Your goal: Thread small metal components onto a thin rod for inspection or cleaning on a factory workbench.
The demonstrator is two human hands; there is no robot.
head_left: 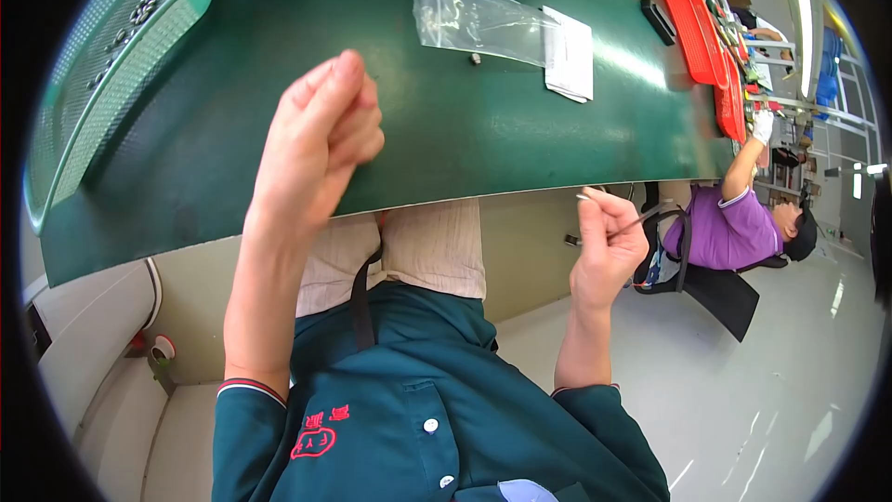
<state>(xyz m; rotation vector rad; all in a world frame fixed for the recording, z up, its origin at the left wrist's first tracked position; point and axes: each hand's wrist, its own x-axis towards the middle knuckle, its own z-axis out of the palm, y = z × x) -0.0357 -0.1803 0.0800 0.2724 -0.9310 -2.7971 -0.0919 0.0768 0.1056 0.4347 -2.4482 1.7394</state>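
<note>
I had the right hand point(609, 251) with its fingers pinched on a tiny shiny piece point(583, 196), lower right of the clear bag point(465, 14). The left hand point(321, 121), lower left of it, was curled tight; I couldn't tell its contents. One loose part point(477, 59) just below the bag, and small parts point(144, 9) in the green basket point(177, 23) well left, lay unheld; I could identify no finished piece.

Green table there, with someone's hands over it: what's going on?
A person works at the green table. Their left hand is closed above it, hiding anything inside. Their right hand pinches what looks like a slim dark tool just off the front edge. A clear plastic bag and white paper lie beyond, and a green basket with small metal parts sits at left. A co-worker sits at right.
</note>
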